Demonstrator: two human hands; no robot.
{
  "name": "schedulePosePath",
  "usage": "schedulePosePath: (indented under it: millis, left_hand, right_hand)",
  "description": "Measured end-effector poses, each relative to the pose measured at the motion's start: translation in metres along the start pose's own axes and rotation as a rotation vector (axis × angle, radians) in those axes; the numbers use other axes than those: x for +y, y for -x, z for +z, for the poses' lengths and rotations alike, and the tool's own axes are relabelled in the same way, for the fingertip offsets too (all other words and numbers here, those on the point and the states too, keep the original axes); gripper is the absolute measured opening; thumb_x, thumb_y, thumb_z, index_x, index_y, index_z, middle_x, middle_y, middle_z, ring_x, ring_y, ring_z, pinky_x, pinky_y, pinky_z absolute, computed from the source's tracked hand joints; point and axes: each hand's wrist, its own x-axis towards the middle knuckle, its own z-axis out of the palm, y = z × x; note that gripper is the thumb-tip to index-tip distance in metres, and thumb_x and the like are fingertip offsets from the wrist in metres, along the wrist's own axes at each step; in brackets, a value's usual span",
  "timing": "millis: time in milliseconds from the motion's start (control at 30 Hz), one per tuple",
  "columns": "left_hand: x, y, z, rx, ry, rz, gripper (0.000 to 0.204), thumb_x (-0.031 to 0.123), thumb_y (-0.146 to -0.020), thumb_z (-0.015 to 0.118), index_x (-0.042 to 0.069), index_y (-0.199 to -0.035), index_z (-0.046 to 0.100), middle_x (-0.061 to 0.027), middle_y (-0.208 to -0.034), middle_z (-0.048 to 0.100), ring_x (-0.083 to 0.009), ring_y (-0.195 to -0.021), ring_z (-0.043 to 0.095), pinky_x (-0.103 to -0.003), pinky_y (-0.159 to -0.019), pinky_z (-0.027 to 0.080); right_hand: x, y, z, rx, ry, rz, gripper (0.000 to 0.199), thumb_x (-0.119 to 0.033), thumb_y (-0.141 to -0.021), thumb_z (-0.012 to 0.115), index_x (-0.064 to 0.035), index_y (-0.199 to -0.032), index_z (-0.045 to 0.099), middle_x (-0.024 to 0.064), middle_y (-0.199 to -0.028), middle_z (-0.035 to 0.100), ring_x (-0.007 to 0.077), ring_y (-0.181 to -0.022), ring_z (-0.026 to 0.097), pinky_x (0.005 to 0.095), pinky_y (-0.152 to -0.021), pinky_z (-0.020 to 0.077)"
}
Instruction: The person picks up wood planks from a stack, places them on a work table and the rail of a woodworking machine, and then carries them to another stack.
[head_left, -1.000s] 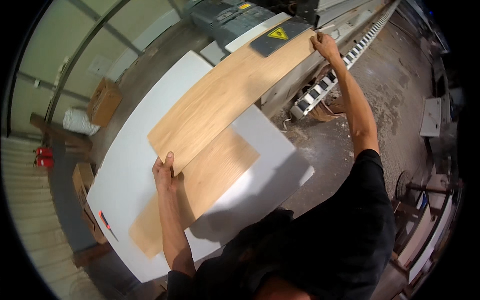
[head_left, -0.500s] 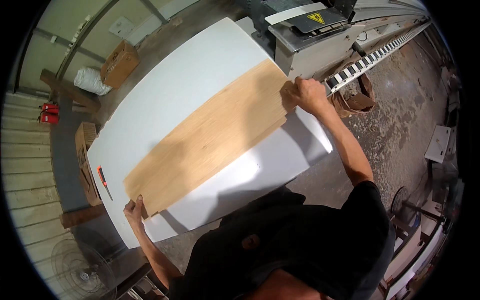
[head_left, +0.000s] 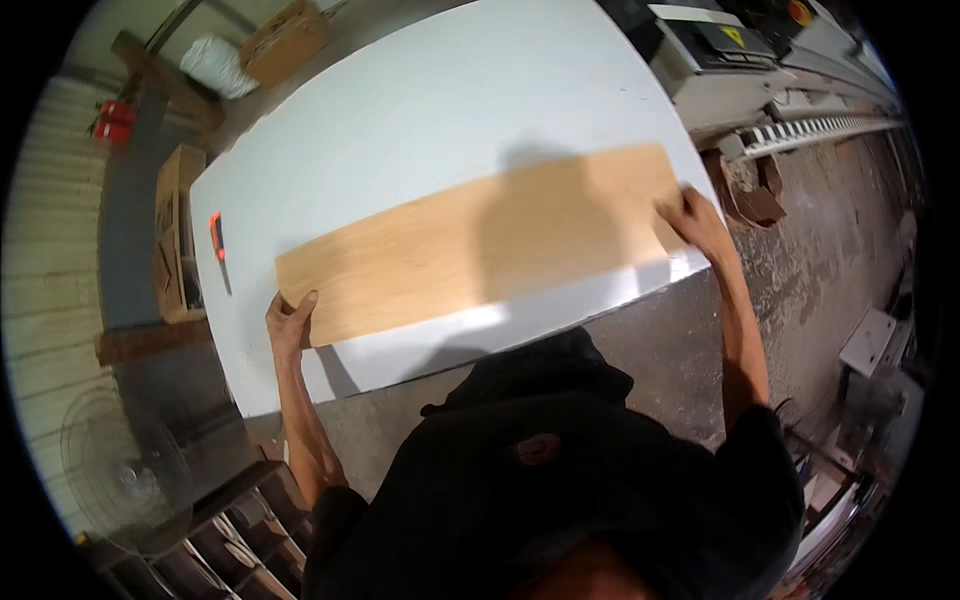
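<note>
A large white table [head_left: 420, 110] fills the upper centre of the frame. A grey machine [head_left: 720, 60] with a roller track [head_left: 830, 128] stands at upper right. The concrete floor [head_left: 830, 260] at right carries sawdust. A fan [head_left: 125, 470] sits lower left; cardboard boxes [head_left: 285, 40] occupy the upper left.

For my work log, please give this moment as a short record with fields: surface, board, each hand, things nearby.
surface: large white table
board: long wooden board lying flat on the table
left hand: left hand grips the board's near left corner
right hand: right hand grips the board's right end
nearby: orange-handled tool on the table left of the board; grey machine beyond the table
</note>
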Motion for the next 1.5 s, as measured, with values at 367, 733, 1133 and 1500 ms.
schedulePosePath:
  millis: [367,733,1133,1500]
  left_hand:
    - [0.008,0.019,-0.020,-0.382,0.045,-0.106,0.063,0.017,-0.067,0.084,-0.007,-0.119,0.055,-0.0167,-0.104,0.066,-0.0227,-0.093,0.065,-0.033,-0.083,0.052]
    - [-0.036,0.068,-0.079,0.012,0.268,0.140,0.090,-0.001,-0.050,0.084,0.010,-0.132,0.049,-0.0089,-0.132,0.054,-0.0229,-0.122,0.051,-0.038,-0.103,0.043]
    - [-0.053,0.139,-0.073,0.177,0.171,0.137,0.080,0.020,-0.072,0.078,0.008,-0.141,0.040,-0.0108,-0.145,0.042,-0.0253,-0.135,0.037,-0.039,-0.113,0.030]
    - [-0.063,0.115,-0.079,0.196,-0.285,0.333,0.076,0.034,-0.078,0.073,0.000,-0.138,0.041,-0.0137,-0.144,0.042,-0.0276,-0.134,0.039,-0.041,-0.111,0.031]
  right_hand:
    - [0.010,0.160,0.024,0.000,-0.833,0.697,0.078,-0.057,-0.086,0.060,0.0077,-0.128,0.048,0.0225,-0.125,0.054,0.0279,-0.113,0.053,0.0366,-0.094,0.0430]
    - [0.086,-0.012,0.029,0.365,-0.841,-0.381,0.070,-0.050,-0.090,0.057,0.0044,-0.132,0.042,0.0183,-0.133,0.049,0.0286,-0.120,0.050,0.0417,-0.102,0.0391]
    - [0.002,0.011,0.019,-0.137,-0.702,-0.405,0.092,-0.068,-0.083,0.047,-0.0045,-0.147,0.024,0.0166,-0.153,0.021,0.0312,-0.142,0.020,0.0475,-0.116,0.0159]
    - [0.011,-0.006,0.054,0.061,-0.644,-0.327,0.078,-0.051,-0.079,0.066,0.0003,-0.134,0.044,0.0132,-0.133,0.050,0.0261,-0.125,0.045,0.0400,-0.104,0.0363]
